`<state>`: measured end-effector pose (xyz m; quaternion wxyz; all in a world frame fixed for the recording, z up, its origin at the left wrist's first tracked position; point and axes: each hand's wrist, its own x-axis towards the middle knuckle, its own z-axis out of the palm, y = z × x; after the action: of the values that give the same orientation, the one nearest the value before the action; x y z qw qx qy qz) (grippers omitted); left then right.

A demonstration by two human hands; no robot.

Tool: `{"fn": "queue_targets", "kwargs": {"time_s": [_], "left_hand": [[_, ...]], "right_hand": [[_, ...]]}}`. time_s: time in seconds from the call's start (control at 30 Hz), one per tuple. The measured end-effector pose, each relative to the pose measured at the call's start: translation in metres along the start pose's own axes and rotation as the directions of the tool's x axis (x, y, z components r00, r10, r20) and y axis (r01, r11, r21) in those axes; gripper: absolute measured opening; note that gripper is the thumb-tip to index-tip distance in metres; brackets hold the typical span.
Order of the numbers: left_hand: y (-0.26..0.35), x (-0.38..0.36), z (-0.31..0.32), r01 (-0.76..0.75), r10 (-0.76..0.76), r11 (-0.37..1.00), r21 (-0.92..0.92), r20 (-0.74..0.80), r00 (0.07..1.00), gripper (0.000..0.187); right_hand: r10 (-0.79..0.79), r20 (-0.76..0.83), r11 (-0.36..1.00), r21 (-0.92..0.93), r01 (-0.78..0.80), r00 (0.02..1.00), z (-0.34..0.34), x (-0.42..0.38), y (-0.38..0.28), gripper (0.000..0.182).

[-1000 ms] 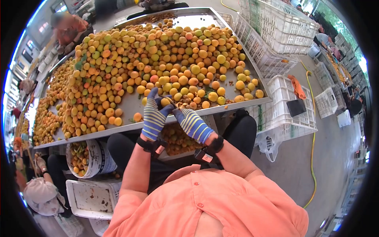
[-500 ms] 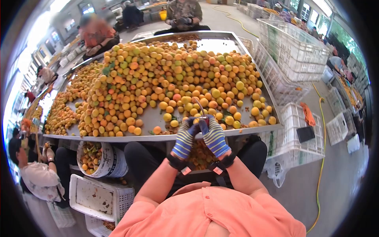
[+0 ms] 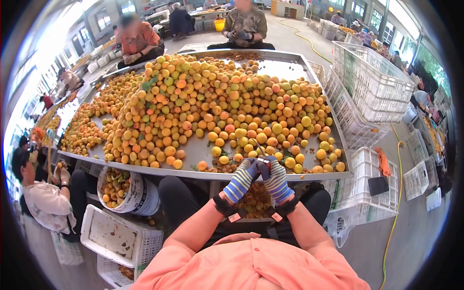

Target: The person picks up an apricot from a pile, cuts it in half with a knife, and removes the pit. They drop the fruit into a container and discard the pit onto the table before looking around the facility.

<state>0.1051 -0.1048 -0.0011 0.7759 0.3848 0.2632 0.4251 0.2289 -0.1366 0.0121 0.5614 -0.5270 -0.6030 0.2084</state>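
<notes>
My right hand (image 3: 277, 180), in a blue-and-cream striped glove, is closed on the handle of a small curved knife (image 3: 263, 161). Its thin blade points up and away over the tray. Right beside it, my left hand (image 3: 240, 181) wears a matching glove, its fingers closed and bent in against the knife; whatever they may hold is hidden. Both hands are at the near rim of a metal tray (image 3: 193, 153), which carries a large heap of orange-yellow apricots (image 3: 203, 92). Some loose apricots lie just beyond my fingertips. Below my wrists, between my knees, are fruit pieces (image 3: 254, 200).
To the left stand a white bucket (image 3: 151, 197) of fruit and white crates (image 3: 87, 237). Stacked crates (image 3: 372, 82) rise at the right, near a crate with an orange cloth (image 3: 383, 162). A yellow hose (image 3: 399, 193) runs along the floor. Other people sit around the tray.
The view has tilted up, so the tray and people sit lower and further right in it. My hands stay together at the rim, with the knife still in the right.
</notes>
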Motion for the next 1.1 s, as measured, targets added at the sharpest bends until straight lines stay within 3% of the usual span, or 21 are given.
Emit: {"fn": "queue_targets", "kwargs": {"time_s": [0.07, 0.1, 0.17, 0.23, 0.33, 0.37, 0.43, 0.47, 0.5, 0.53, 0.6, 0.63, 0.67, 0.73, 0.8, 0.83, 0.93, 1.0, 1.03, 1.07, 1.1], "left_hand": [[0.02, -0.006, -0.005, 0.167, -0.176, 0.981, 0.101, 0.083, 0.981, 0.022], [0.023, -0.008, -0.002, 0.203, -0.198, 0.979, -0.029, 0.118, 0.973, 0.025], [0.029, -0.014, 0.008, 0.205, -0.207, 0.978, 0.037, 0.086, 0.974, 0.025], [0.032, -0.018, 0.005, 0.333, -0.295, 0.919, -0.212, 0.192, 0.936, 0.027], [0.029, -0.018, -0.014, 0.491, -0.401, 0.836, -0.244, 0.338, 0.851, 0.03], [0.039, -0.024, -0.009, 0.526, -0.473, 0.826, -0.202, 0.258, 0.842, 0.036], [0.041, -0.03, 0.01, 0.361, -0.329, 0.903, -0.232, 0.166, 0.93, 0.04], [0.038, -0.03, 0.015, 0.283, -0.26, 0.929, -0.241, 0.123, 0.958, 0.043], [0.029, -0.018, 0.002, 0.432, -0.341, 0.746, -0.507, 0.266, 0.902, 0.041], [0.024, -0.012, -0.002, 0.3, -0.242, 0.753, -0.586, 0.178, 0.954, 0.031], [0.02, -0.002, -0.007, -0.016, -0.041, 0.815, -0.58, -0.086, 0.995, 0.018], [0.013, 0.006, -0.028, 0.033, 0.0, 0.774, -0.632, 0.051, 0.999, 0.019], [0.025, -0.004, -0.016, 0.021, -0.025, 0.777, -0.629, 0.003, 1.0, 0.023], [0.03, -0.009, 0.003, -0.065, 0.022, 0.806, -0.588, -0.08, 0.997, 0.027], [0.02, -0.005, 0.005, -0.045, 0.004, 0.794, -0.606, -0.068, 0.998, 0.029], [0.015, -0.004, 0.004, -0.042, 0.002, 0.789, -0.613, -0.066, 0.998, 0.029], [0.006, -0.004, -0.007, 0.003, -0.056, 0.797, -0.605, -0.069, 0.996, 0.025], [0.0, -0.005, -0.014, 0.068, -0.094, 0.811, -0.581, -0.015, 0.995, 0.021], [0.0, -0.005, -0.014, 0.115, -0.118, 0.811, -0.573, 0.032, 0.992, 0.02], [0.0, -0.006, -0.012, 0.162, -0.144, 0.81, -0.564, 0.078, 0.987, 0.02], [0.001, -0.011, 0.006, 0.076, -0.137, 0.89, -0.449, -0.103, 0.985, 0.032]], "right_hand": [[0.023, 0.061, 0.991, 0.128, -0.03, 0.998, -0.004, 0.0, -0.005, 0.023], [-0.018, 0.081, 0.998, 0.061, 0.013, 0.997, -0.007, 0.0, -0.004, 0.024], [-0.093, 0.127, 0.992, -0.073, 0.103, 0.988, -0.014, 0.0, -0.001, 0.027], [-0.106, 0.187, 0.978, -0.16, 0.136, 0.977, -0.019, 0.003, -0.003, 0.029], [-0.155, 0.321, 0.95, -0.211, 0.231, 0.934, -0.026, 0.011, -0.028, 0.027], [-0.196, 0.401, 0.93, -0.215, 0.299, 0.895, -0.031, 0.019, -0.046, 0.025], [-0.235, 0.501, 0.887, -0.238, 0.394, 0.833, -0.03, 0.025, -0.051, 0.023], [-0.227, 0.34, 0.952, -0.122, 0.282, 0.913, -0.023, 0.025, -0.04, 0.024], [-0.175, 0.17, 0.984, 0.01, 0.176, 0.97, -0.013, 0.021, -0.025, 0.024], [-0.083, -0.001, 0.986, 0.146, 0.083, 0.997, -0.01, 0.014, -0.019, 0.024], [0.095, -0.075, 0.989, 0.118, -0.085, 0.993, -0.013, 0.02, -0.024, 0.021], [0.077, -0.074, 0.996, 0.046, -0.074, 0.994, -0.013, 0.018, -0.022, 0.022], [0.053, -0.07, 0.998, -0.021, -0.055, 0.996, -0.011, 0.017, -0.021, 0.022], [0.092, 0.054, 0.993, 0.071, -0.096, 0.994, -0.006, 0.012, -0.024, 0.027], [0.145, 0.13, 0.972, -0.202, -0.117, 0.981, -0.002, 0.003, -0.02, 0.032], [0.148, 0.137, 0.967, -0.227, -0.115, 0.979, -0.002, 0.0, -0.022, 0.036], [0.139, 0.032, 0.99, -0.018, -0.138, 0.99, 0.002, -0.001, -0.009, 0.028], [0.285, -0.112, 0.939, 0.231, -0.254, 0.952, -0.001, 0.008, -0.012, 0.024], [0.36, -0.139, 0.88, 0.38, -0.286, 0.923, -0.005, 0.016, -0.023, 0.018], [0.493, -0.098, 0.721, 0.602, -0.343, 0.865, -0.008, 0.024, -0.037, 0.021], [0.477, -0.097, 0.696, 0.649, -0.308, 0.874, -0.012, 0.029, -0.044, 0.024]]}}
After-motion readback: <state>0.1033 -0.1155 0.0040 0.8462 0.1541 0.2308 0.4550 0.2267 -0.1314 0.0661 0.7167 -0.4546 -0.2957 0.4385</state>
